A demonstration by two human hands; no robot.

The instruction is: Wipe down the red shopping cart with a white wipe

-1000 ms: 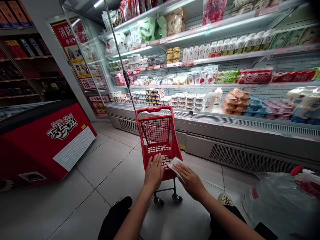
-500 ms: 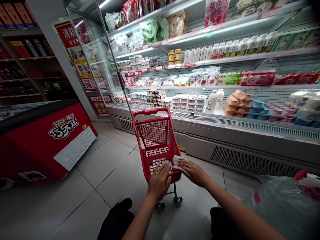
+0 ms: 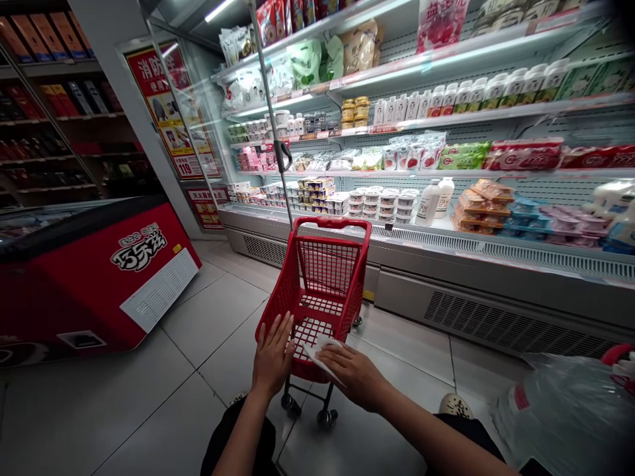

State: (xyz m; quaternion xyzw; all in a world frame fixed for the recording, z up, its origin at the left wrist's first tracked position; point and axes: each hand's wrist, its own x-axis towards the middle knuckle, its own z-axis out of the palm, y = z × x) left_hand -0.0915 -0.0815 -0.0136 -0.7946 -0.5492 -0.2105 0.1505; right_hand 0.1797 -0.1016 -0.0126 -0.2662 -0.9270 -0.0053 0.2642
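The red cart (image 3: 312, 316) stood at twelve o'clock. At its six o'clock, the right hand (image 3: 354, 373) held a white cloth (image 3: 321, 342); the left hand (image 3: 272, 357) held nothing. Pressing flat probably worked best.

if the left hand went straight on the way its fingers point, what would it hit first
Most likely the red cart's side wall, which lies just ahead of the left hand; depth is unclear, so they may already be touching.
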